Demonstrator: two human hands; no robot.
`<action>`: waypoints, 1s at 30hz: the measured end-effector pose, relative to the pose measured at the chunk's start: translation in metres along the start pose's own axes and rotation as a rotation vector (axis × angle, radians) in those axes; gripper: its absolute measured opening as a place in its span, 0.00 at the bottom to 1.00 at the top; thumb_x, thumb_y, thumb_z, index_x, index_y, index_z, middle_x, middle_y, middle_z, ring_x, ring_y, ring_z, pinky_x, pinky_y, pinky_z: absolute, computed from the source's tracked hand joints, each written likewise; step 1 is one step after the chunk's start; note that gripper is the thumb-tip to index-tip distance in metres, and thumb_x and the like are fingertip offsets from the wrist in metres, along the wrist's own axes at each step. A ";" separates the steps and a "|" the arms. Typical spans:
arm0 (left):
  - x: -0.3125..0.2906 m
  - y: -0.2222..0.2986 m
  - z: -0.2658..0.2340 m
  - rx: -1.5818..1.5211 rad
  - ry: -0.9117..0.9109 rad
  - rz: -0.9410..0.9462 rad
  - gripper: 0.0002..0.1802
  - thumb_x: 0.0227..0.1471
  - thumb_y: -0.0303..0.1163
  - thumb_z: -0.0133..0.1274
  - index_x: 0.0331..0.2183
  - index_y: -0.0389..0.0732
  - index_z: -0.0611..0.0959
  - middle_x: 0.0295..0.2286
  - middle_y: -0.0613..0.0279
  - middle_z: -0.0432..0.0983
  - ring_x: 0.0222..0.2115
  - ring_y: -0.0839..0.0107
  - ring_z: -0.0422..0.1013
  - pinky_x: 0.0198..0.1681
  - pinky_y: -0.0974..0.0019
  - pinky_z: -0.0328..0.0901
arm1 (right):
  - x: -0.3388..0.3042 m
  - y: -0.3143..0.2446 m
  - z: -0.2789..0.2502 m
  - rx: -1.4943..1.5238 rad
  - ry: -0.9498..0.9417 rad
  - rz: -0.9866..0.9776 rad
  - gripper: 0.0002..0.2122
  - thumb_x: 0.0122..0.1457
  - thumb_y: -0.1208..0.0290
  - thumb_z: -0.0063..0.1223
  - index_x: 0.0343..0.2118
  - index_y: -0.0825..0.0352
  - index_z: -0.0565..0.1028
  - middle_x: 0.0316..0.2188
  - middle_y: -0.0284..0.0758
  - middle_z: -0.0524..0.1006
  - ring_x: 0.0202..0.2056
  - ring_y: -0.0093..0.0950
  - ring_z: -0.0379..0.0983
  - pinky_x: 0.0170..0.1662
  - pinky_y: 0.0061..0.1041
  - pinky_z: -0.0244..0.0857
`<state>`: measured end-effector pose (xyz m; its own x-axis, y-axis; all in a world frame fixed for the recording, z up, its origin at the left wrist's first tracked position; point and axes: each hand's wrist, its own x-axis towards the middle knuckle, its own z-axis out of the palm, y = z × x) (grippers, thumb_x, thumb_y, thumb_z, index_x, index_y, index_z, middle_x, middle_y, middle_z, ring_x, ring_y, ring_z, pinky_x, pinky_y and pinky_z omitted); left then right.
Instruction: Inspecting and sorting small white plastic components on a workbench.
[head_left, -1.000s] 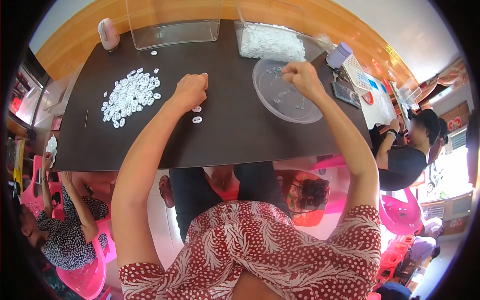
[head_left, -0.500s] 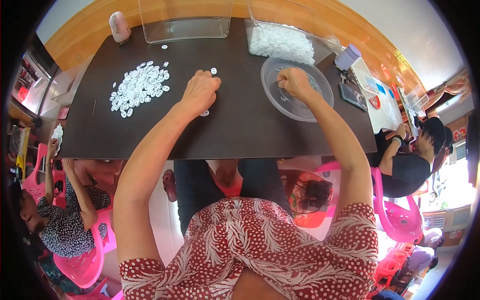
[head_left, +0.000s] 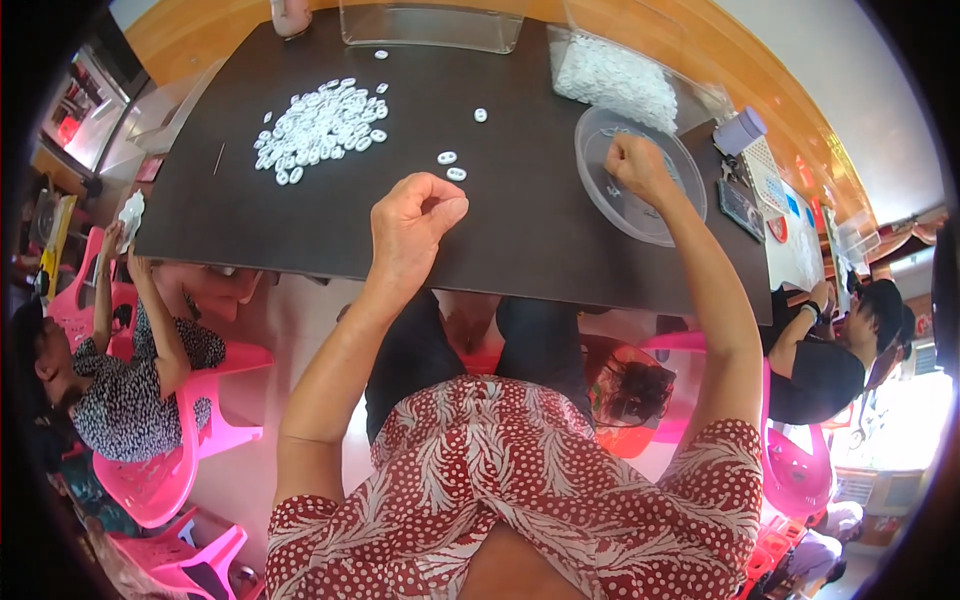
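My left hand (head_left: 415, 228) hovers over the near part of the dark table, its thumb and fingers pinched together; what they hold, if anything, is hidden. Just beyond it lie two white oval pieces (head_left: 456, 174), each with two dark holes, and a third white piece (head_left: 480, 115) sits farther off. My right hand (head_left: 637, 163) is closed above a round clear plastic tray (head_left: 640, 228) with small thin bits in it. Its fingertips are hidden, so I cannot make out what they grip. A loose heap of the same white pieces (head_left: 325, 122) spreads to the left.
Behind the tray, a clear bin (head_left: 615, 82) is full of white pieces; another clear container (head_left: 430, 38) stands left of it. A phone (head_left: 740, 209), a purple-capped bottle (head_left: 738, 131) and a perforated basket (head_left: 768, 186) are at right. A thin needle-like stick (head_left: 218, 158) lies left. People sit at both sides.
My left hand has drawn back toward the near edge, uncovering two white pieces. My right hand stays closed over the round tray. The whole view has shifted and turned slightly.
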<state>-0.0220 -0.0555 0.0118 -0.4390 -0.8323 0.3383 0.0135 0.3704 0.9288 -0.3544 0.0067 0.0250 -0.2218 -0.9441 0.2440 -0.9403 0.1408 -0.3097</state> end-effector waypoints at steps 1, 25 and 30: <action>-0.006 0.001 -0.003 -0.187 0.006 -0.153 0.06 0.48 0.29 0.56 0.27 0.35 0.78 0.21 0.69 0.70 0.21 0.83 0.64 0.23 0.79 0.59 | -0.002 -0.001 -0.001 0.003 0.044 0.028 0.06 0.43 0.73 0.45 0.20 0.70 0.71 0.20 0.51 0.72 0.26 0.50 0.69 0.30 0.41 0.62; -0.063 0.010 -0.010 -0.653 0.070 -0.377 0.08 0.49 0.24 0.54 0.33 0.31 0.79 0.25 0.62 0.75 0.22 0.78 0.69 0.24 0.77 0.64 | -0.083 -0.195 0.043 1.121 -0.165 0.076 0.09 0.49 0.85 0.54 0.35 0.73 0.73 0.30 0.31 0.75 0.32 0.16 0.71 0.38 0.15 0.66; -0.067 0.012 -0.005 -0.571 0.082 -0.356 0.08 0.49 0.25 0.54 0.34 0.33 0.79 0.26 0.65 0.74 0.22 0.82 0.68 0.23 0.80 0.62 | -0.087 -0.197 0.046 1.012 -0.132 0.066 0.09 0.49 0.85 0.54 0.35 0.72 0.73 0.30 0.30 0.74 0.31 0.15 0.70 0.36 0.14 0.66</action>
<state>0.0122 0.0022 0.0014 -0.4355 -0.9001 -0.0133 0.3634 -0.1893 0.9122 -0.1375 0.0473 0.0225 -0.1777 -0.9775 0.1140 -0.2552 -0.0661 -0.9646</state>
